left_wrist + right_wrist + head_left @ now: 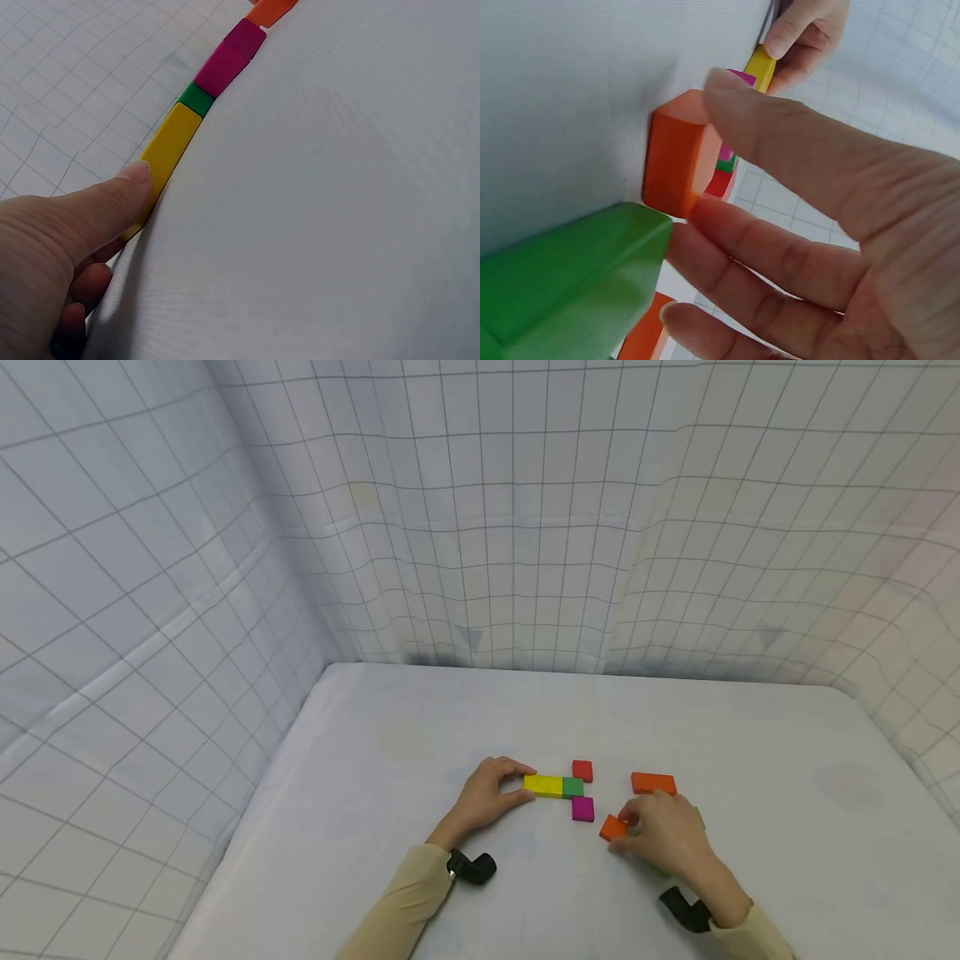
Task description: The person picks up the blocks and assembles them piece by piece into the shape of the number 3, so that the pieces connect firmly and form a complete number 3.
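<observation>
My left hand (483,793) pinches the left end of a yellow block (543,786), thumb on the near side and a finger on the far side. A small green block (573,787) meets its right end. At the green block's far and near corners lie a red block (582,770) and a magenta block (582,809). To the right, my right hand (667,835) holds a small orange block (671,157) between thumb and forefinger. Beside that block is a bigger green block (570,277), mostly hidden by the hand in the head view.
Beyond my right hand lies a longer orange block (652,783). All of it is on a white-covered table (420,718), with grid-patterned white curtains (480,527) hanging behind and at the sides. Each wrist wears a black camera mount (472,867).
</observation>
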Demonstrator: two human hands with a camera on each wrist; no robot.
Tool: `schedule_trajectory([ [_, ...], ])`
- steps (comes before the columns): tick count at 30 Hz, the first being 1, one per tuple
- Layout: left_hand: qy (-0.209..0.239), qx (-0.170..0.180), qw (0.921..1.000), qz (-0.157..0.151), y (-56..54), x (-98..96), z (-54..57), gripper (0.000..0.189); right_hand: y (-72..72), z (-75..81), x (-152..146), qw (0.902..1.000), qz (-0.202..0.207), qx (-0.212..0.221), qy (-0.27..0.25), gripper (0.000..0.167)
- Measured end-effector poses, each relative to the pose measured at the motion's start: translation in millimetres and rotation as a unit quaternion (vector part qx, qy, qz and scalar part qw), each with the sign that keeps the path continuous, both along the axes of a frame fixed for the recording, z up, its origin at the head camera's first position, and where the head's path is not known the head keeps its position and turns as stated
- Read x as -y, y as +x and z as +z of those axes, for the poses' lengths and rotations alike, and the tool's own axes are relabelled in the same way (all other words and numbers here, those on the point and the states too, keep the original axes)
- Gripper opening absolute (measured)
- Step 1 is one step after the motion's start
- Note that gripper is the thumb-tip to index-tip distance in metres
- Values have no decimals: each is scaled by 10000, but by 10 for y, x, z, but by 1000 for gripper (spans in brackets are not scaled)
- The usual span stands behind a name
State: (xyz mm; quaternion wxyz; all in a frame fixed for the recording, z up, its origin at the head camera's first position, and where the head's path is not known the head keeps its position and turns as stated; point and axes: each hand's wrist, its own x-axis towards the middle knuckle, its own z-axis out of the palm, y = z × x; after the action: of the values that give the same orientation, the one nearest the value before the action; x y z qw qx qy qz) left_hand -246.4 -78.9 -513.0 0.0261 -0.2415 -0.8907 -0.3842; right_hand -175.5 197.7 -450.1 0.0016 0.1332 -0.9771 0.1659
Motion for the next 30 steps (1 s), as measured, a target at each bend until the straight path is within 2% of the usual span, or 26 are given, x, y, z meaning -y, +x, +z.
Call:
schedule_trajectory([
  [7, 2, -4, 10000, 22, 1, -3, 0, 32, 61, 12, 40, 9993, 159, -84, 327, 31],
  [15, 17, 7, 10000, 46, 3, -1, -1, 31, 84, -9, 179, 9985, 390, -219, 310, 33],
  [30, -11, 26, 10000, 14, -23, -6, -13, 32, 58, -72, 298, 9979, 346, -395, 370, 36],
])
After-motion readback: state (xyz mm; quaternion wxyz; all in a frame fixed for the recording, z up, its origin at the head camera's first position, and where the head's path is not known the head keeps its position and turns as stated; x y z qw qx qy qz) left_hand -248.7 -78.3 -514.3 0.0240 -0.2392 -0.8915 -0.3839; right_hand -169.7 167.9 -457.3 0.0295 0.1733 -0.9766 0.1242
